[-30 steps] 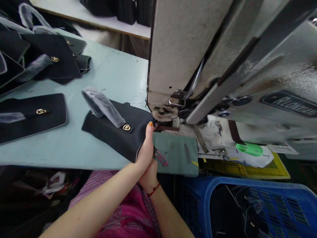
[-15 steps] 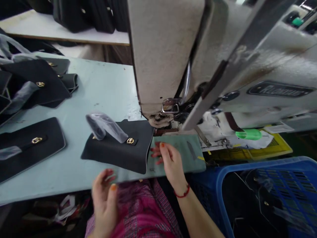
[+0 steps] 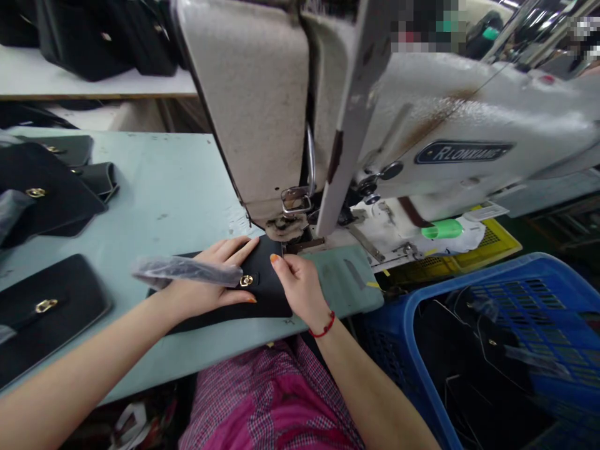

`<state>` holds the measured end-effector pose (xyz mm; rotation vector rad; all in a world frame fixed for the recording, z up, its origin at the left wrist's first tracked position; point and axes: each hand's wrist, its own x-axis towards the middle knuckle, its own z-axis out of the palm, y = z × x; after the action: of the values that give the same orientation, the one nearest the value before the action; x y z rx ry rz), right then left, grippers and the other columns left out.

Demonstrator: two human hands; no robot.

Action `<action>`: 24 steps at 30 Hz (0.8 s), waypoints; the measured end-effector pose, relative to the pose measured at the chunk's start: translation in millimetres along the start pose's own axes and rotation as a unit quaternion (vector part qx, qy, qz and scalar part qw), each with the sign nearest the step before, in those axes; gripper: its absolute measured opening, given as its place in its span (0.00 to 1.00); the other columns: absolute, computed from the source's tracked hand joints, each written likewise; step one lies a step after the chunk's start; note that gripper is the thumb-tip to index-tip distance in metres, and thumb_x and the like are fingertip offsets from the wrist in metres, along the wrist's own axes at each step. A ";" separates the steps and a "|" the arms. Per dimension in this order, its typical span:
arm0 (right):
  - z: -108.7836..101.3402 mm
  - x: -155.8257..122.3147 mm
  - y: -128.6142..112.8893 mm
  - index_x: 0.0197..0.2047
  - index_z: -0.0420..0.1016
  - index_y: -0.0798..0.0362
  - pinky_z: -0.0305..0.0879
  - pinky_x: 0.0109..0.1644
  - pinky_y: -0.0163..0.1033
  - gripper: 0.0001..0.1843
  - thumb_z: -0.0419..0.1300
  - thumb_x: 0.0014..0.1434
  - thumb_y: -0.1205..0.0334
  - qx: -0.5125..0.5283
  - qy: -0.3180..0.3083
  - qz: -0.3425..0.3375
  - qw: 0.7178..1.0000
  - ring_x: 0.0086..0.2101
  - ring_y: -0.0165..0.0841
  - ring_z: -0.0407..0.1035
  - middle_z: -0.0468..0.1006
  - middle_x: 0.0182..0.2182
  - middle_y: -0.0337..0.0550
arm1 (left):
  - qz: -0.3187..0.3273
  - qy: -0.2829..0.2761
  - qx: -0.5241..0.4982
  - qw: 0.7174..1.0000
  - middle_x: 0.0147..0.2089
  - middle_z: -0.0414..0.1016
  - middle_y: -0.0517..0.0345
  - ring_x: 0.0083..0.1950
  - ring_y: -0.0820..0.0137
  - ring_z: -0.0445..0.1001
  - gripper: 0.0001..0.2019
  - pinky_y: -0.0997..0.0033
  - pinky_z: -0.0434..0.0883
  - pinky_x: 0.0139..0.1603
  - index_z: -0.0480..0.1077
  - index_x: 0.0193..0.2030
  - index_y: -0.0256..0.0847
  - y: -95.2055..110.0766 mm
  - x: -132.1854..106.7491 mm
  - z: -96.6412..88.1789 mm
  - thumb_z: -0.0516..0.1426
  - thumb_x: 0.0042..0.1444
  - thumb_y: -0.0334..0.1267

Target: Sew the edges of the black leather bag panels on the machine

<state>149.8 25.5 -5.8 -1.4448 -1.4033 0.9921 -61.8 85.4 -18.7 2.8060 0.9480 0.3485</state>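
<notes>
A black bag panel (image 3: 267, 300) with a gold-coloured fitting lies on the pale table under the head of the sewing machine (image 3: 276, 144). My left hand (image 3: 210, 278) rests flat on it, thumb and fingers spread, passing beneath the plastic-wrapped handle (image 3: 187, 272). At the panel's right edge my right hand (image 3: 300, 287) is closed, thumb on top and the other fingers curled out of sight at the edge. The panel's upper edge reaches the machine's presser area, where the needle is hard to make out.
More black bag panels (image 3: 51, 306) lie at the left of the table (image 3: 154, 187). Finished-looking black bags (image 3: 89, 37) stand on a white shelf behind. A blue basket (image 3: 417, 312) with black pieces is at the right, near a yellow crate (image 3: 504, 240).
Both hands, apart from the panel before, are now on it: the left lies flat across it, the right has closed at its right edge. The camera view has shifted.
</notes>
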 end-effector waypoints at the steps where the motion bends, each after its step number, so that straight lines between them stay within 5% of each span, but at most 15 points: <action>1: -3.1 0.4 0.4 0.21 0.53 0.52 0.44 0.26 0.34 0.25 0.52 0.65 0.49 0.002 -0.007 -0.002 1.000 0.22 0.25 0.49 0.52 0.19 0.33 | -0.018 -0.002 0.019 1.000 0.66 0.60 0.31 0.61 0.45 0.66 0.51 0.48 0.66 0.61 0.44 0.74 0.34 7.1 -0.9 -3.1 0.54 0.53 0.66; 7: -16.1 4.9 1.2 0.21 0.52 0.52 0.45 0.26 0.34 0.25 0.52 0.65 0.49 0.012 -0.046 0.003 0.999 0.23 0.25 0.48 0.52 0.20 0.33 | -0.081 -0.013 0.072 0.994 0.60 0.67 0.33 0.52 0.47 0.71 0.49 0.50 0.70 0.53 0.53 0.71 0.31 37.9 -0.6 -21.1 0.52 0.53 0.68; 17: -18.0 18.2 -2.2 0.20 0.53 0.53 0.43 0.25 0.34 0.26 0.53 0.65 0.49 0.006 -0.045 -0.003 0.999 0.22 0.25 0.48 0.52 0.19 0.34 | -0.106 -0.037 0.109 0.988 0.53 0.73 0.34 0.49 0.46 0.73 0.46 0.51 0.69 0.48 0.57 0.69 0.32 35.2 11.6 -30.1 0.49 0.55 0.69; 24: -34.9 -27.5 18.7 0.24 0.61 0.52 0.53 0.27 0.32 0.23 0.50 0.69 0.50 -0.044 -0.092 -0.011 0.995 0.23 0.26 0.62 0.65 0.20 0.35 | -0.109 -0.039 0.099 0.988 0.53 0.74 0.35 0.52 0.45 0.73 0.44 0.52 0.68 0.50 0.58 0.69 0.34 27.8 13.9 -28.0 0.52 0.55 0.66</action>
<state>187.4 -3.7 -13.7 -1.4258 -1.6100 1.0836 -42.6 74.2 16.7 2.8230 1.3222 0.1196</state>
